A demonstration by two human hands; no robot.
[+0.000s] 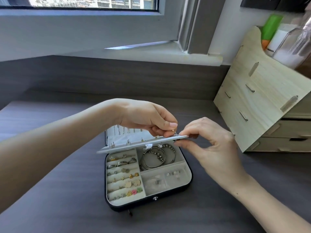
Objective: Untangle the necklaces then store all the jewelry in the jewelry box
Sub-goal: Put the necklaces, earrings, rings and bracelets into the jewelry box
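Two hands point(146, 116) point(207, 140) on panel point(134, 145) of jewelry box point(189, 182)

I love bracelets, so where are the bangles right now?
Head view: the bangles lie in the far right compartment of the box, right of the ring rows, just below the earring panel that the left hand and right hand hold.

The dark box point(134, 206) lay open, pale-lined: rings point(122, 163) and earrings point(130, 184) in left rows, bangles point(143, 163) upper right, stud-bearing flap point(133, 142) raised level.
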